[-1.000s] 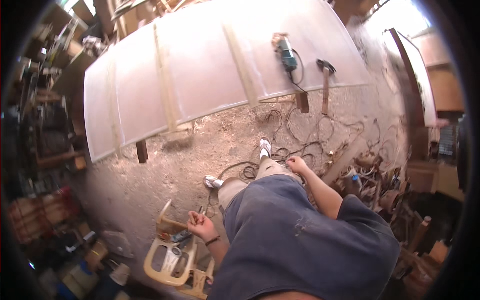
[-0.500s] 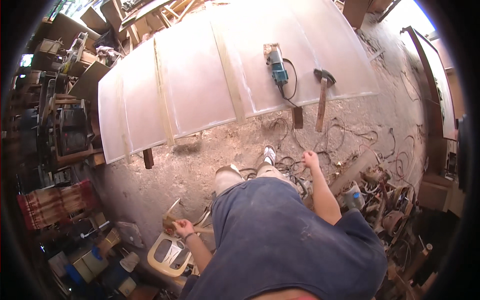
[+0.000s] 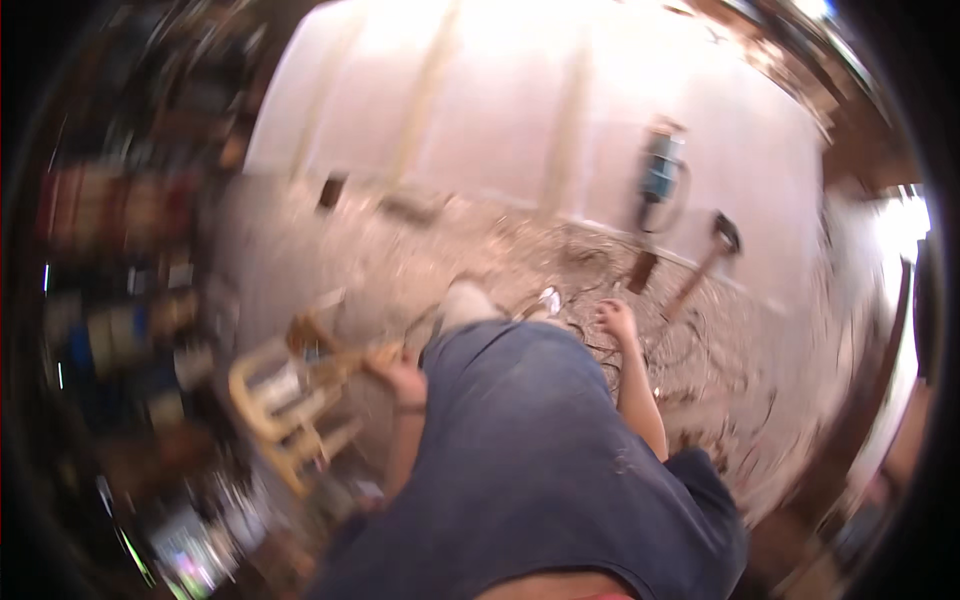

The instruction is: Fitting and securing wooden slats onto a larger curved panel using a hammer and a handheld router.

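Note:
The picture is smeared by motion. My left hand [image 3: 400,380] reaches down to my left and looks closed on a wooden bar [image 3: 340,365] that belongs to a pale wooden frame [image 3: 270,405] on the sandy ground. My right hand [image 3: 615,320] hangs free in front of me above a tangle of cables [image 3: 690,345], holding nothing. My dark blue shirt fills the lower middle, and one white shoe [image 3: 465,300] shows past it.
A large pale panel with wooden battens [image 3: 500,120] lies ahead, a blue power tool [image 3: 660,170] resting on it. A hammer [image 3: 710,250] lies at its edge. Cluttered shelves and boxes [image 3: 120,260] crowd the left.
The view has swung right and blurred. My left hand has come up from the frame's far side to grip the wooden bar. My right hand stays near the cables.

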{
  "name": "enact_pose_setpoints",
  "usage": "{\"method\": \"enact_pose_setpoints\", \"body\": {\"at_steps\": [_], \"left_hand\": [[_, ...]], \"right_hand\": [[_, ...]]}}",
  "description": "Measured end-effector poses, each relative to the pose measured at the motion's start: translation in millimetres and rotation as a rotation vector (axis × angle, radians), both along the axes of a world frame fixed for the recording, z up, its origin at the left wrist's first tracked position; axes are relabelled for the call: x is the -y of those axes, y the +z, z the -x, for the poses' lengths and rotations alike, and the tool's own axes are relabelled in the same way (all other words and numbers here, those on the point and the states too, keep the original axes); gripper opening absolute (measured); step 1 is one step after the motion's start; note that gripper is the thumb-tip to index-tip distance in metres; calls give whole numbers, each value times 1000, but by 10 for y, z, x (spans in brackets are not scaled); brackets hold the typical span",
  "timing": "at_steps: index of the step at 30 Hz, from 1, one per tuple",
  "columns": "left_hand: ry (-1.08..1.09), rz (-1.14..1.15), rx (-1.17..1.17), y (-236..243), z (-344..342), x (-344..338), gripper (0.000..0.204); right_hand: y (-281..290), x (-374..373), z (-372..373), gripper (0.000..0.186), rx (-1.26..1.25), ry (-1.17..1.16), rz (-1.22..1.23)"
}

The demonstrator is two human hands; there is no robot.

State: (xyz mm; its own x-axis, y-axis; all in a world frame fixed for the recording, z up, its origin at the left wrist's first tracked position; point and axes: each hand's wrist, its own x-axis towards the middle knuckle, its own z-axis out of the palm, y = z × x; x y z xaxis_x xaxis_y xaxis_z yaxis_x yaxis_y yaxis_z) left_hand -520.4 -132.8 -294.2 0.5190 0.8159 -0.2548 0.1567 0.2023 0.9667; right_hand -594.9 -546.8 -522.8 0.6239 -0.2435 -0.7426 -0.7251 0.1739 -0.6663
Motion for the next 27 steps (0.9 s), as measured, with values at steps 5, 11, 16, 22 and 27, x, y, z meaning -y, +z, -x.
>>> {"method": "enact_pose_setpoints", "body": {"at_steps": [5, 11, 16, 22, 27], "left_hand": [[-173, -47, -13, 913, -585, 831, 71], [-670, -47, 85, 497, -1163, 670, 46], [-869, -67, 40, 506, -1782, 1460, 49], [-1263, -83, 20, 349, -2253, 2548, 44], [-1407, 194, 2, 207, -2304, 3216, 43]], "right_hand": [[616, 628, -161, 33, -114, -17, 28], [706, 1018, 49, 28, -108, -153, 188], [610, 1101, 224, 24, -64, -457, 264], [359, 1116, 356, 47, -183, -566, 608], [565, 1036, -175, 70, -355, -462, 805]]}}
